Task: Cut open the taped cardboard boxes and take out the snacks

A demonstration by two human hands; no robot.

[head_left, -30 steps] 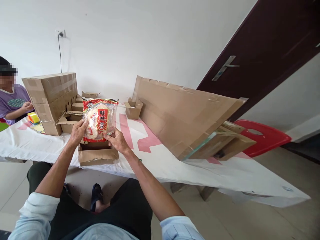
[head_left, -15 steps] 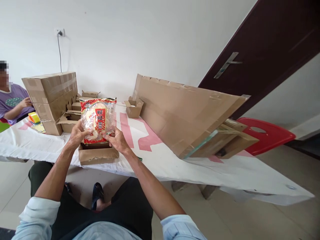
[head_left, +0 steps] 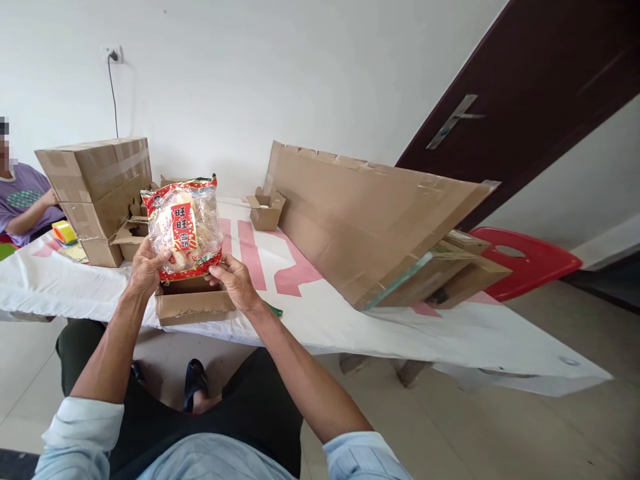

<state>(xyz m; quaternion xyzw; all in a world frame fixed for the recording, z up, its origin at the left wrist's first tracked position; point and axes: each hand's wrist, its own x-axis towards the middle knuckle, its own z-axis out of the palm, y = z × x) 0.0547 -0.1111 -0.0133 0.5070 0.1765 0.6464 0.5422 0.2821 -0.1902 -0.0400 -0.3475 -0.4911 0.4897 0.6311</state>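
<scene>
Item: snack bag (head_left: 183, 227), held upright above the open carton (head_left: 193, 303) at the tabletop (head_left: 320, 320) edge.
We clamp left hand (head_left: 145, 270) and right hand (head_left: 235, 280) fingers on its lower corners; we judge it light, crinkly, slippery, contents fragile — best gripped by the seams.

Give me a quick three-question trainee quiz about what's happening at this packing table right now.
1. True or false: both hands hold the red and clear plastic snack bag.
2. What lies directly below the bag? A) yellow tape roll B) small open brown cardboard box C) red plastic stool
3. Which hand grips the bag's lower right corner?

Key
1. True: left hand and right hand grip it.
2. B, the small open brown cardboard box at the edge of the white-covered table.
3. The right hand.
</scene>
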